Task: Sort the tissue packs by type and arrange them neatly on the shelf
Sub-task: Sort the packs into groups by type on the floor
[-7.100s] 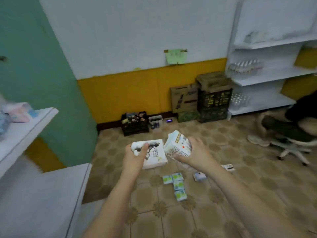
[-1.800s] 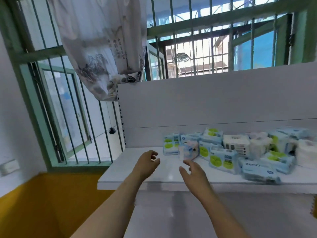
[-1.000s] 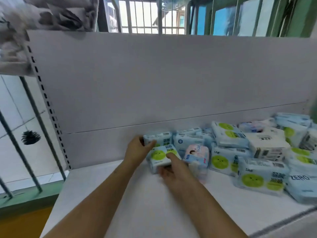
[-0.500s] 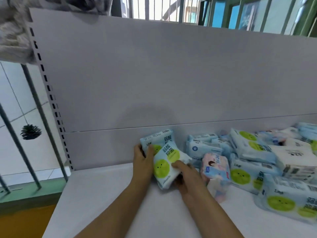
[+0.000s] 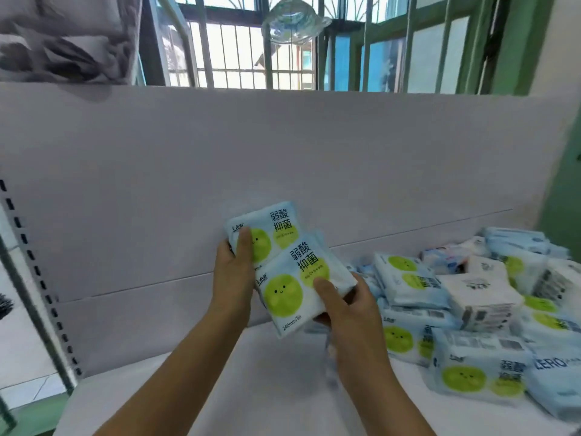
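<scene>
- Blue-and-green far pack [image 5: 265,229] gripped in left hand [image 5: 234,278]; overlapped by near pack [image 5: 298,287] gripped in right hand [image 5: 352,313]
- Raised over white shelf [image 5: 267,372]; jumbled pile [image 5: 471,316] at right

**Two matching packs held up, the rest heaped at right**

Two pale-blue tissue packs with green smiley circles overlap, tilted, above the white shelf [image 5: 283,388]: the rear pack [image 5: 270,228] in the left hand [image 5: 232,278], the front pack [image 5: 298,287] in the right hand [image 5: 352,313]. A jumbled pile of packs [image 5: 471,309], blue, green-dotted and white, lies on the shelf's right side.
</scene>
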